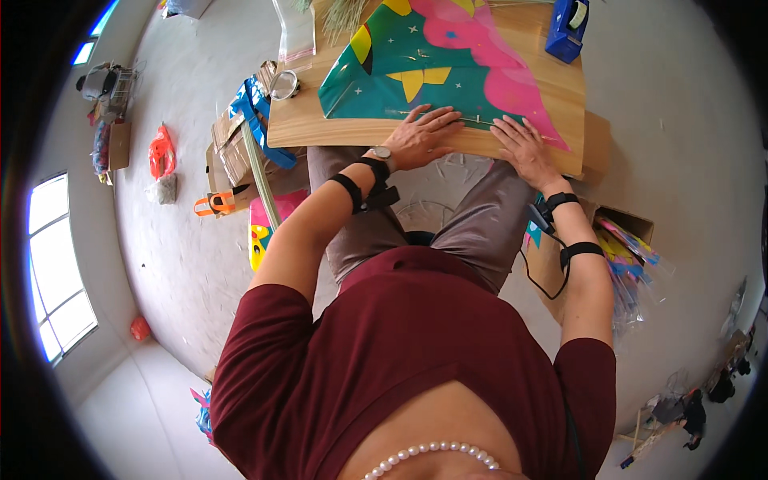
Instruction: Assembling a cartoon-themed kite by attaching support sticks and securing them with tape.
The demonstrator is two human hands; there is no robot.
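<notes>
A teal, pink and yellow patterned sheet, which looks like a kite skin, lies spread on the wooden table. Its long straight edge runs along the side nearest me. My left hand lies palm down at that edge, fingers stretched over the sheet's border. To its right, my right hand also presses flat, fingertips on the border near the pink corner. Neither hand grips anything. A thin pale strip shows along the border between the hands; what it is I cannot make out.
A blue tape dispenser stands at the table's far right, and a tape roll at its left edge. Beyond lie a clear plastic bag and thin pale sticks. An open carton with wrapped colourful packets sits by my right arm.
</notes>
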